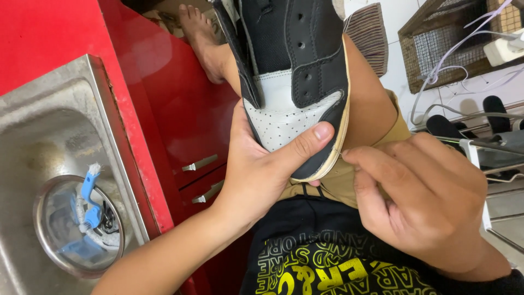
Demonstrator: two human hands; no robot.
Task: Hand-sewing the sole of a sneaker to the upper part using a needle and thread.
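My left hand grips the toe of a black and white sneaker, thumb lying across the perforated white toe box. The shoe rests on my raised leg, its toe pointing toward me and its cream sole edge turned right. My right hand is pinched at that sole edge near the toe, thumb and forefinger closed on something very thin that I cannot make out.
A steel sink is set in the red counter at the left. In it sits a round metal bowl with a blue brush. Red drawers with metal handles stand below. A wire basket, white cables and a metal rack are at right.
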